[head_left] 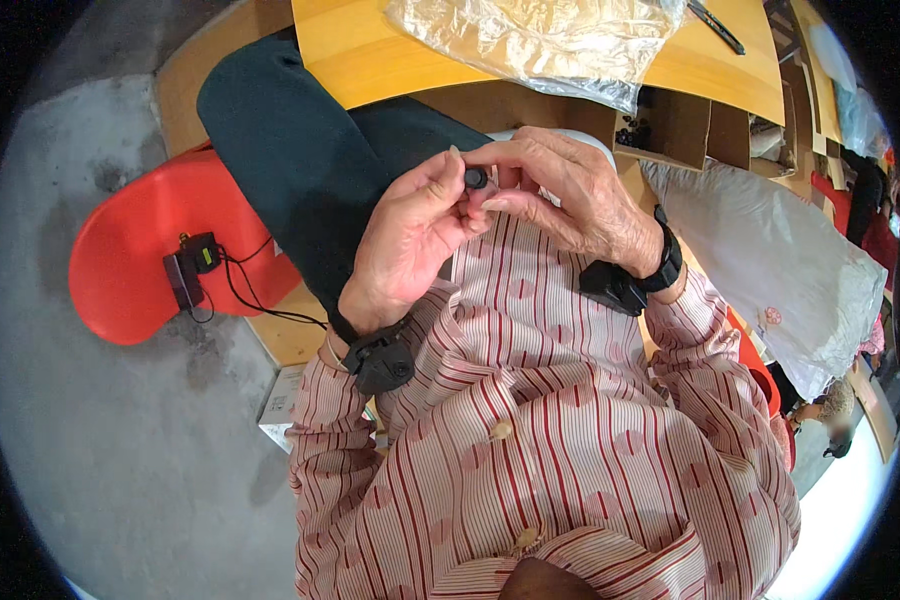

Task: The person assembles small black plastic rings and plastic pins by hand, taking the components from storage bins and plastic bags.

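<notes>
A small black cylindrical part (pixel 476 178), round at the end facing up, sits between my fingertips above my lap. My left hand (pixel 405 235) pinches it from the left, palm turned partly up. From the right, my right hand (pixel 575 190) closes thumb and forefinger about the same part, its fingertips close against those of the left. Something pinkish, perhaps a fingertip, shows just below the part; I cannot make out more. A black strapped device (pixel 382 362) is on my left wrist, and a black band (pixel 665 255) circles my right wrist.
Ahead is a yellow tabletop (pixel 360 60) with a clear plastic bag (pixel 550 45) and a black pen-like tool (pixel 718 28). Beneath it, cardboard boxes (pixel 670 130) hold small black pieces. A red stool (pixel 120 255) with black cabled devices stands left; a white sack (pixel 770 260) lies right.
</notes>
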`<state>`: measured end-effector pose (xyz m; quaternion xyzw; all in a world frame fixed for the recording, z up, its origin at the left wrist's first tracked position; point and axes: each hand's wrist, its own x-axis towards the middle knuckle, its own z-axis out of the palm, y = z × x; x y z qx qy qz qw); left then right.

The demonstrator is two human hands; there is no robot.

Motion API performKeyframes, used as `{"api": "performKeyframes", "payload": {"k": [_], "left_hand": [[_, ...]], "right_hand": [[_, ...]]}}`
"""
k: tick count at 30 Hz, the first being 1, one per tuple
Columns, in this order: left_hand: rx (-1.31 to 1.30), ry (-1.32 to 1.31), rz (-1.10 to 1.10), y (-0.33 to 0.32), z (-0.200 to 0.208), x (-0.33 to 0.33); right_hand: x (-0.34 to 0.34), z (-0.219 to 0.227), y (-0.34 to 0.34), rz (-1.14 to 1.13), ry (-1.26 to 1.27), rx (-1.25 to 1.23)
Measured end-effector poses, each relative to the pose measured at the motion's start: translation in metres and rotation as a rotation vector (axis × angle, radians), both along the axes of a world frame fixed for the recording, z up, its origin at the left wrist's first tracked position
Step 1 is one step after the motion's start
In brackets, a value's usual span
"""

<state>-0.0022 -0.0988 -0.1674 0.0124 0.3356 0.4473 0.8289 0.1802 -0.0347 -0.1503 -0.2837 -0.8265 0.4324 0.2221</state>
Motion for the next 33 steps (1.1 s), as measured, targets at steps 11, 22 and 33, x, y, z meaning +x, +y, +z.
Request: {"api": "performKeyframes", "payload": {"k": [11, 22, 33], "left_hand": [[0.034, -0.071, -0.031, 0.022, 0.011, 0.029], [0.229, 0.222, -0.219, 0.085, 0.054, 0.088], [0.264, 0.334, -0.007, 0.142, 0.128, 0.011]], "right_hand": [[0.026, 0.014, 0.015, -0.086, 0.033, -0.002], [0.15, 0.063, 0.053, -0.208, -0.174, -0.327], [0.257, 0.071, 0.088, -0.726, -0.863, 0.295]]}}
